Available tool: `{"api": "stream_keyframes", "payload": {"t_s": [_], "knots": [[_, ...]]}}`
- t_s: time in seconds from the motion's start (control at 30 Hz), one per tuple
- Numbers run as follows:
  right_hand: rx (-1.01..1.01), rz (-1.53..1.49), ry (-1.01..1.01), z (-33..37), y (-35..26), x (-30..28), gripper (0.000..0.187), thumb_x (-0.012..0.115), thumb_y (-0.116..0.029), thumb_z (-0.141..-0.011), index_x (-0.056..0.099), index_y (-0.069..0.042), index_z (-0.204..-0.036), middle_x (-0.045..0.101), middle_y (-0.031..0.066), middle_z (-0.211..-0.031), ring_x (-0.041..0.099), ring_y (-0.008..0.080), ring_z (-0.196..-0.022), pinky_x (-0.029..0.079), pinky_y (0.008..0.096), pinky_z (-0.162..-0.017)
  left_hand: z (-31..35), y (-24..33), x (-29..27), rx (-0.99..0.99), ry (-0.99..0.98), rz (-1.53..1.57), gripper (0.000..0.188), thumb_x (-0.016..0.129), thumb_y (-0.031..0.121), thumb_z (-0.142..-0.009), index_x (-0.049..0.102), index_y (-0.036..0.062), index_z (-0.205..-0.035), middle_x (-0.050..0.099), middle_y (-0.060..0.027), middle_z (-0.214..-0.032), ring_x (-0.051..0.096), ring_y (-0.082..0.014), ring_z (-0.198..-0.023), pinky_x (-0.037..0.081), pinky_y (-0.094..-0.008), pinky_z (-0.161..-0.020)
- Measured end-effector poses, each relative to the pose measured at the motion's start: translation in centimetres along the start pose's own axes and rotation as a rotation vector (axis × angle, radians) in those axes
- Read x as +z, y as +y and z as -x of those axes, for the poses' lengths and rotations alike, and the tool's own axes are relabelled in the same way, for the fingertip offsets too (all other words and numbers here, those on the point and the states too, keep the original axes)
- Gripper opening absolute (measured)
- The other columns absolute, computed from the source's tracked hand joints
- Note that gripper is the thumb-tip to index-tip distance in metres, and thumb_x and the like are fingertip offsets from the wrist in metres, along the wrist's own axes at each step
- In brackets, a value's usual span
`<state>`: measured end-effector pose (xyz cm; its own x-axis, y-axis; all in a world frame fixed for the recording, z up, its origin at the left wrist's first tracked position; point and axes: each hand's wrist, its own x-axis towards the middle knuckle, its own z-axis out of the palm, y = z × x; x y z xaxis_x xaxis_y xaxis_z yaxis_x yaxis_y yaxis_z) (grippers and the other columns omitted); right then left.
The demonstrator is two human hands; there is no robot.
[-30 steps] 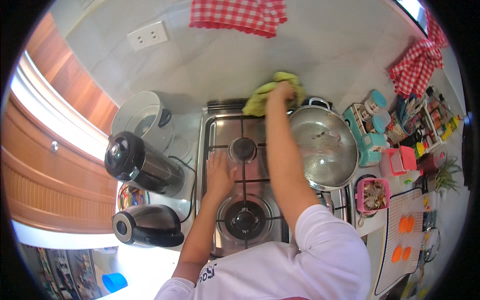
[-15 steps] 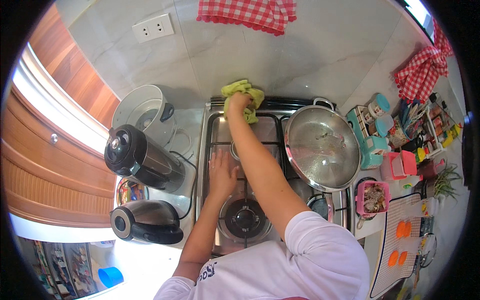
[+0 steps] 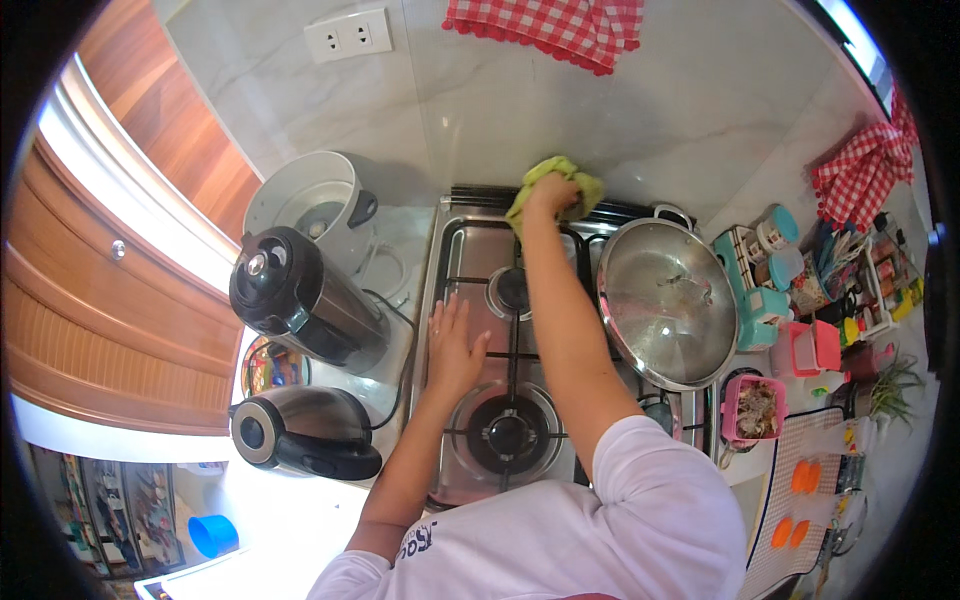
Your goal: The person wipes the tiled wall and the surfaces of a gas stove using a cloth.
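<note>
At the back edge of the gas stove (image 3: 468, 262), my right hand (image 3: 553, 190) is closed on a crumpled yellow-green cloth (image 3: 547, 170). The cloth lies against the black strip along the rear of the stove, close to the wall. My left hand (image 3: 457, 356) rests open, fingers spread, on the left side of the stovetop. A large front burner (image 3: 508, 433) is just to its right and nearer me, and a smaller rear burner (image 3: 513, 290) sits partly behind my right forearm. On the right burners stands a wide steel wok (image 3: 665, 305) with a little residue inside.
Left of the stove are a tall dispenser pot (image 3: 310, 300), a steel kettle (image 3: 305, 430) with its cord, and a white pot (image 3: 300, 195). To the right sit a pink container (image 3: 755, 410), teal boxes (image 3: 765, 305) and a checked mat (image 3: 790, 480). A red-checked towel (image 3: 550, 25) hangs behind.
My right hand has moved the cloth rightward along the stove's back edge. The left hand stays in about the same place on the stovetop. The whole view has shifted slightly.
</note>
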<state>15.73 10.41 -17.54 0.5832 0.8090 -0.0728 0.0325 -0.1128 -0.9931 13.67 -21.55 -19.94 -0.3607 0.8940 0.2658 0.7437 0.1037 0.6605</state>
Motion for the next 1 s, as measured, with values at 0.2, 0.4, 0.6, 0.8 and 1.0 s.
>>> {"api": "stream_keyframes", "payload": {"t_s": [0.2, 0.4, 0.6, 0.8, 1.0], "knots": [[-0.654, -0.529, -0.096, -1.5, -18.3, -3.0, 0.041, 0.051, -0.008, -0.074, 0.048, 0.009, -0.111, 0.039, 0.0308, -0.122, 0.038, 0.0441, -0.113, 0.024, 0.0548, -0.100, -0.5, 0.0, 0.9, 0.020, 0.064, 0.049, 0.057, 0.059, 0.024, -0.083, 0.041, -0.0046, -0.129, 0.032, -0.0229, -0.140, 0.025, -0.0414, -0.131, 0.017, -0.0483, -0.109], [-1.312, 0.201, 0.035, 1.2, -15.8, -1.7, 0.042, 0.056, -0.014, -0.073, 0.054, 0.000, -0.113, 0.036, 0.0266, -0.131, 0.025, 0.0477, -0.126, 0.017, 0.0580, -0.106, -0.8, 2.5, 1.0, 0.022, 0.000, 0.087, 0.057, 0.060, 0.022, -0.083, 0.039, -0.0044, -0.130, 0.031, -0.0229, -0.140, 0.023, -0.0406, -0.132, 0.019, -0.0460, -0.109], [-1.358, 0.429, -0.273, 3.9, -3.7, -1.3, 0.041, 0.056, -0.011, -0.074, 0.055, -0.001, -0.113, 0.035, 0.0269, -0.131, 0.025, 0.0453, -0.128, 0.015, 0.0576, -0.107, -1.1, 2.0, 0.9, -0.002, -0.020, 0.067, 0.057, 0.059, 0.023, -0.085, 0.038, -0.0022, -0.132, 0.029, -0.0221, -0.142, 0.023, -0.0389, -0.133, 0.017, -0.0442, -0.110], [-1.647, 0.207, 0.088, 3.9, -25.8, 0.1, 0.033, 0.053, -0.020, -0.073, 0.062, -0.006, -0.102, 0.050, 0.0224, -0.114, 0.038, 0.0423, -0.118, 0.018, 0.0616, -0.104, 1.2, 0.9, 0.6, 0.022, 0.007, 0.072, 0.053, 0.059, 0.025, -0.084, 0.043, -0.0001, -0.128, 0.033, -0.0228, -0.139, 0.026, -0.0431, -0.129, 0.022, -0.0485, -0.106], [-1.903, 0.364, 0.102, 3.4, -26.5, 3.5, 0.037, 0.052, -0.028, -0.078, 0.061, -0.001, -0.101, 0.056, 0.0206, -0.109, 0.044, 0.0389, -0.113, 0.024, 0.0536, -0.103, 2.8, 2.2, -0.1, -0.001, -0.077, 0.149, 0.051, 0.061, 0.021, -0.083, 0.045, 0.0021, -0.127, 0.034, -0.0231, -0.138, 0.030, -0.0437, -0.127, 0.026, -0.0475, -0.105]]}}
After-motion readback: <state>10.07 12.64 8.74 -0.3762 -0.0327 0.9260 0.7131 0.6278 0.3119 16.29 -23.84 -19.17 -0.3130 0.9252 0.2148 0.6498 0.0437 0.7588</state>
